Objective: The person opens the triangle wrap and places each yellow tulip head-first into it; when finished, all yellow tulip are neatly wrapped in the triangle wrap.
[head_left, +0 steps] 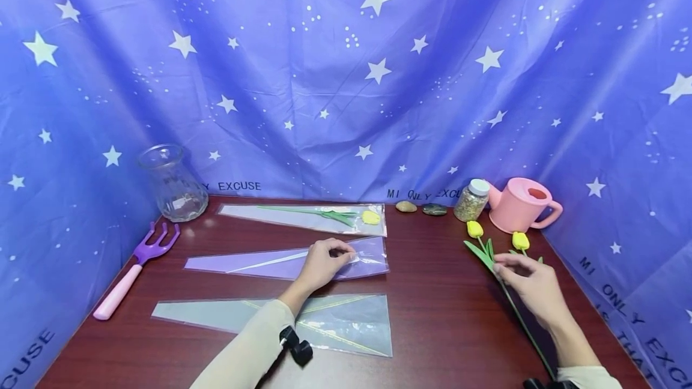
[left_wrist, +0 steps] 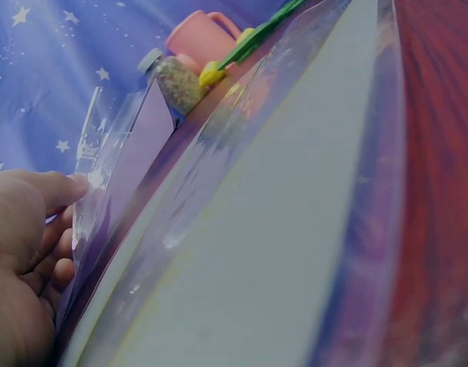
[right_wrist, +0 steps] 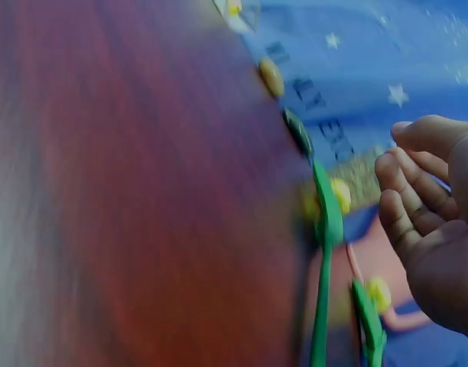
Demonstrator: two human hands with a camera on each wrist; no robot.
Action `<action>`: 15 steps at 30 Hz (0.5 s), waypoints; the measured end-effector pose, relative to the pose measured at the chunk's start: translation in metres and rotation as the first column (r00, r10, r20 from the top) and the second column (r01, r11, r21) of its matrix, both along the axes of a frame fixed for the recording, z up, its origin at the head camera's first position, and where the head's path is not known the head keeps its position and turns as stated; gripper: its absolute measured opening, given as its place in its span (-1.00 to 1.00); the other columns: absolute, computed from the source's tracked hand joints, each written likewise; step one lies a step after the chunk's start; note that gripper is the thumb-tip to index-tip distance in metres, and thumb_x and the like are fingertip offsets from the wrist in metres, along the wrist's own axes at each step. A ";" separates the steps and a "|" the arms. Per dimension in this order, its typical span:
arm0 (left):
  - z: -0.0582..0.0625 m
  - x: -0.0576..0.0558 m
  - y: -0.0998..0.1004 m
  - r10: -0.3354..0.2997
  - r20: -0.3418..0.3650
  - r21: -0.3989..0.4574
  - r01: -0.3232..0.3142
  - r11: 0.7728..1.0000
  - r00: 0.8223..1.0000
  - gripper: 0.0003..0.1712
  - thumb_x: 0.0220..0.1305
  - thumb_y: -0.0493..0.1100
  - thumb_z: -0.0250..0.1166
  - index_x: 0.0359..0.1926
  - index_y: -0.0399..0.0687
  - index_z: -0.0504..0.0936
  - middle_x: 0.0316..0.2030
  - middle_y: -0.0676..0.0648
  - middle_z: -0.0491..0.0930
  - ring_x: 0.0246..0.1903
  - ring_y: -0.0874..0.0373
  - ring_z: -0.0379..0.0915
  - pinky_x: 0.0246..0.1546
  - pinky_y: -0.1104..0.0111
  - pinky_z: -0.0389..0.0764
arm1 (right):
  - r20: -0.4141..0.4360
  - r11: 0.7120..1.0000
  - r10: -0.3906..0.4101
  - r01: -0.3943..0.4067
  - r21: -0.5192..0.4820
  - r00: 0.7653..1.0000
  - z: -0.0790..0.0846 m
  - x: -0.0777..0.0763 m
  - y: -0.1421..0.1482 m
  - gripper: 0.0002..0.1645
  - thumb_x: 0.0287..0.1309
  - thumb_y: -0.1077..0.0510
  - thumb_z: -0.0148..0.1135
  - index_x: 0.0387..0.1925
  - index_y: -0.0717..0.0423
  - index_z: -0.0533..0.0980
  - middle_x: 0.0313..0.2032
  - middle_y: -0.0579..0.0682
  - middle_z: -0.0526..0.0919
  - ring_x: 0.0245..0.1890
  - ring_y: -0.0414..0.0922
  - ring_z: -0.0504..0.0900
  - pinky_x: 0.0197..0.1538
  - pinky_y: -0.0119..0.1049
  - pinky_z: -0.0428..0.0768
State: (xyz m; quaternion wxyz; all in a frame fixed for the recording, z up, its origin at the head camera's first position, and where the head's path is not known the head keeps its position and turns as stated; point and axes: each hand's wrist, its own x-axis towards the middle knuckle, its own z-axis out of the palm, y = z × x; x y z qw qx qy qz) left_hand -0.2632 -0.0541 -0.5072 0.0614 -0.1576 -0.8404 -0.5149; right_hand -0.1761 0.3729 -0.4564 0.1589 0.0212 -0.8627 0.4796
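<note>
My left hand [head_left: 327, 260] is over the middle flower sleeve [head_left: 281, 265], a tapered purple wrapper with a clear film front. In the left wrist view, thumb and fingers [left_wrist: 62, 191] pinch the film's raised edge. On the right, my right hand [head_left: 532, 287] hovers by a yellow tulip [head_left: 474, 229] with a long green stem. The right wrist view shows its loosely bent fingers [right_wrist: 402, 183] apart from the stem [right_wrist: 323, 290], holding nothing. A second yellow tulip [head_left: 520, 241] lies beyond that hand, its stem mostly hidden.
Behind lies a white sleeve [head_left: 281, 216] with a tulip inside; a grey sleeve [head_left: 346, 323] lies in front. Around the edges are a glass vase [head_left: 181, 191], a purple hand fork [head_left: 154, 248], two stones [head_left: 406, 206], a jar [head_left: 471, 203] and a pink watering can [head_left: 516, 206].
</note>
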 end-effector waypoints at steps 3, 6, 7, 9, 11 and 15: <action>-0.001 -0.001 0.001 -0.001 0.000 -0.014 0.001 1.000 1.000 -0.91 0.21 -0.07 0.52 -0.25 0.11 0.83 -0.28 0.13 0.77 -0.37 0.33 0.51 -0.28 0.49 0.51 | 0.071 0.999 -0.031 0.033 -0.033 0.997 -0.007 0.008 0.015 -0.68 0.29 0.27 0.38 0.02 0.39 0.64 -0.36 -0.30 0.78 -0.35 -0.43 0.70 -0.28 -0.53 0.66; -0.001 -0.002 0.001 0.001 0.001 -0.016 -0.001 1.000 1.000 -0.90 0.21 -0.06 0.52 -0.26 0.09 0.83 -0.29 0.13 0.76 -0.38 0.32 0.50 -0.29 0.48 0.50 | 0.128 0.998 -0.044 0.049 -0.037 0.991 -0.014 0.013 0.023 -0.67 0.31 0.24 0.37 0.02 0.39 0.64 -0.37 -0.34 0.77 -0.36 -0.43 0.69 -0.32 -0.46 0.67; -0.001 -0.001 0.001 0.002 0.004 -0.016 -0.002 1.000 1.000 -0.90 0.21 -0.06 0.52 -0.26 0.09 0.83 -0.29 0.13 0.76 -0.38 0.32 0.50 -0.30 0.48 0.50 | 0.141 0.998 -0.050 0.055 -0.032 0.989 -0.017 0.015 0.024 -0.67 0.31 0.24 0.37 0.01 0.39 0.64 -0.38 -0.35 0.76 -0.37 -0.42 0.68 -0.34 -0.45 0.66; 0.000 -0.001 0.001 0.003 0.007 -0.016 -0.003 1.000 1.000 -0.91 0.22 -0.07 0.52 -0.26 0.10 0.83 -0.29 0.12 0.76 -0.38 0.32 0.50 -0.29 0.48 0.51 | 0.163 0.997 -0.065 0.070 -0.025 0.984 -0.022 0.016 0.025 -0.66 0.30 0.24 0.38 0.00 0.42 0.63 -0.39 -0.36 0.75 -0.40 -0.42 0.67 -0.35 -0.44 0.65; 0.000 -0.001 0.001 0.002 0.015 -0.016 -0.001 1.000 1.000 -0.92 0.22 -0.07 0.52 -0.26 0.11 0.83 -0.28 0.13 0.76 -0.37 0.33 0.51 -0.29 0.48 0.51 | 0.181 0.996 -0.084 0.088 -0.014 0.980 -0.025 0.018 0.025 -0.64 0.29 0.23 0.39 0.00 0.45 0.62 -0.40 -0.38 0.74 -0.41 -0.42 0.66 -0.35 -0.45 0.64; 0.001 -0.001 0.000 -0.001 0.012 -0.017 0.001 1.000 1.000 -0.94 0.22 -0.08 0.52 -0.27 0.14 0.83 -0.28 0.12 0.76 -0.37 0.33 0.51 -0.27 0.48 0.52 | 0.211 0.994 -0.107 0.111 -0.007 0.972 -0.028 0.018 0.024 -0.62 0.28 0.21 0.39 0.00 0.45 0.62 -0.40 -0.40 0.72 -0.39 -0.45 0.64 -0.33 -0.50 0.63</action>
